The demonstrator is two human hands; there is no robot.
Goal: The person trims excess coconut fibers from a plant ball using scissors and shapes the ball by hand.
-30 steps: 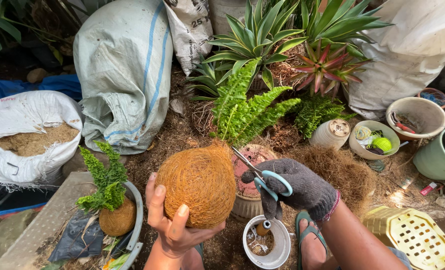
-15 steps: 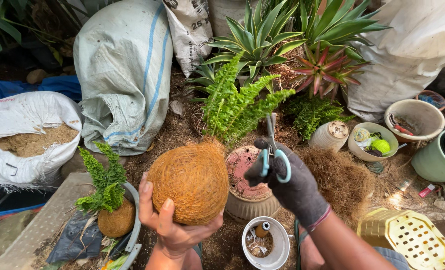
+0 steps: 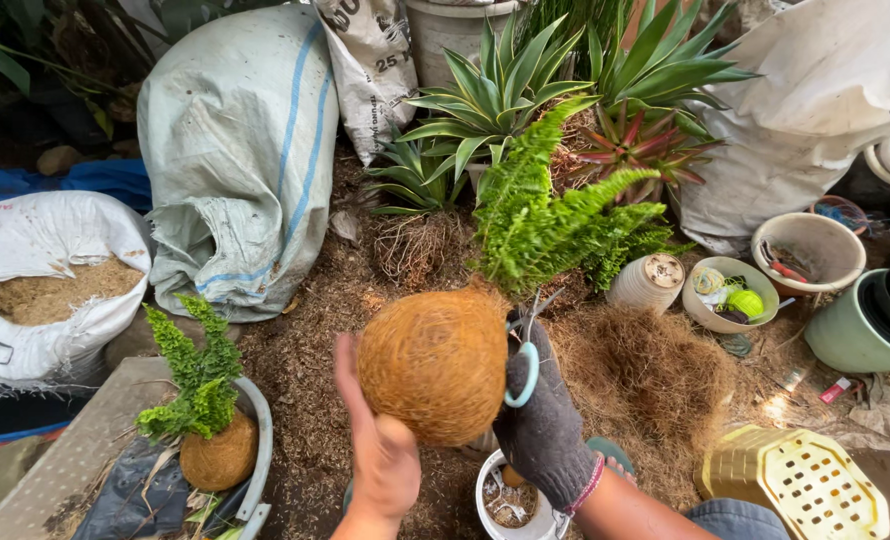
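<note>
Here, the biggest thing in front of me is the round brown ball of coconut fibre with a green fern growing out of its top. The ball sits in the middle of my view, and the fern sticks up toward one o'clock, so the whole plant stands nearly upright with a small lean.

My left hand is bare. It is open wide and cups the ball from seven o'clock, with the palm against its low left side.

My right hand wears a dark grey knit glove. It is at the ball's four o'clock and touches its right side. The fingers are curled through the light blue handles of a small pair of scissors. The blades point up toward twelve o'clock, right at the spot where the fern meets the ball. I cannot tell if the blades are open or closed.

Both hands touch the ball, but only the right one is next to the fern's base.
</note>
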